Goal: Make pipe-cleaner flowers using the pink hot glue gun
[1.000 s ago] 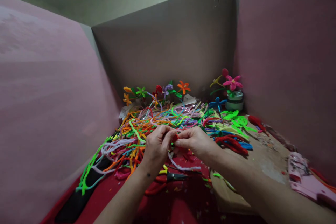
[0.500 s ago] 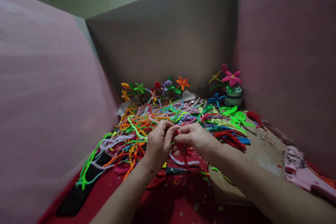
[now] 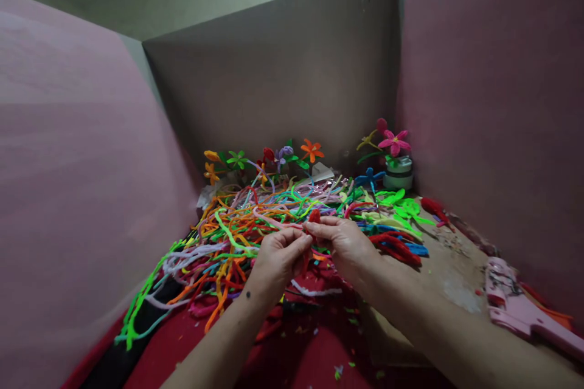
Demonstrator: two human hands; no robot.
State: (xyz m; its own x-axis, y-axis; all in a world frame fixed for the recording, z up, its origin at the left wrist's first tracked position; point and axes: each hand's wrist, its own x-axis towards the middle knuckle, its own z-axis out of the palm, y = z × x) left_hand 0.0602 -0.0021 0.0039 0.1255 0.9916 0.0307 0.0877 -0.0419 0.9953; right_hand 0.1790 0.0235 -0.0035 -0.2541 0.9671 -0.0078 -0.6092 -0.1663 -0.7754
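Close together in the middle of the view, my two hands pinch a red pipe cleaner piece (image 3: 314, 217). Its fuzzy top sticks up between the fingertips, and part of it hangs lower, half hidden by the fingers. My left hand (image 3: 281, 255) has thumb and forefinger closed on its lower part. My right hand (image 3: 344, 246) grips it from the right, just under the top. Beneath and beyond both hands spreads a big heap of multicoloured pipe cleaners (image 3: 237, 219). A white pipe cleaner (image 3: 317, 292) lies on the red cloth (image 3: 310, 352) below my hands.
Pipe cleaner flowers, among them an orange one (image 3: 312, 149) and a pink one (image 3: 394, 142) by a pale jar (image 3: 398, 172), stand at the back. Bright green leaf shapes (image 3: 406, 206) and a pink glue gun (image 3: 515, 307) are on the right. Pink walls (image 3: 493, 134) enclose both sides.
My hands have turned, so the red piece now shows above the fingertips. The scissors seen below my hands are now mostly hidden. The view has shifted slightly.
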